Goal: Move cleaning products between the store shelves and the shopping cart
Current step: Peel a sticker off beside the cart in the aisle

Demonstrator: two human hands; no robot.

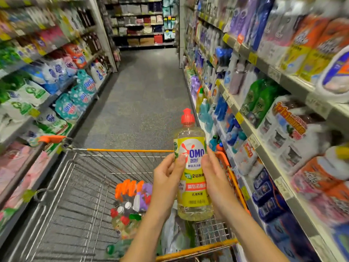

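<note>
The step in hand looks like the carry between shelf and cart: a yellow-labelled bottle [192,167] with a red cap is held upright in 2 hands, above the near right part of the shopping cart [132,150] and just beside the right-hand shelves [264,146]. The left hand [168,178] grips it, thumb across the front of the label and fingers [171,164] curled behind. The right hand [213,178] rests against the bottle's right side with its fingers fairly straight, steadying rather than clasping.

Which way the bottle is travelling cannot be told. If it is going in, the next move calls for lowering it into a free spot of the basket, clear of the cluster of capped bottles [130,205] lying in the near middle; if out, for a reach right to a shelf gap.

The cart stands on a grey speckled floor [143,87] in a narrow aisle, with packed detergent shelves [56,86] on the left and more shelving [139,25] across the far end.
</note>
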